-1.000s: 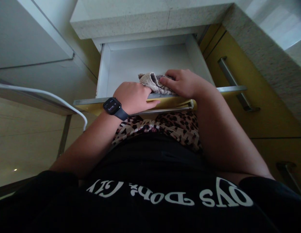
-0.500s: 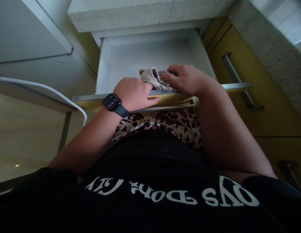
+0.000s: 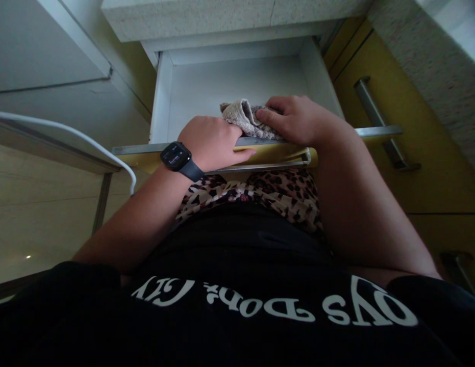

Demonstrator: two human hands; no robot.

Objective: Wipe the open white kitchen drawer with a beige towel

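A white drawer [image 3: 206, 86] with a yellow front stands pulled out in front of me. My left hand [image 3: 210, 142], with a dark watch on the wrist, is wrapped over the drawer's front edge [image 3: 138, 150]. Just right of it, my right hand [image 3: 294, 120] presses a crumpled beige cloth [image 3: 243, 116] down inside the drawer, near the front edge. The fingers of that hand curl over the cloth. The rest of the drawer's white floor is bare.
A speckled stone worktop [image 3: 229, 18] overhangs the drawer. To the right is a yellow cabinet front with a metal bar handle [image 3: 378, 122]. A white cable [image 3: 69, 135] runs along the left, beside a grey panel and a pale floor.
The view has drifted slightly, so the drawer and both hands sit a little higher in the picture. Both hands keep the same hold; the cloth has barely shifted.
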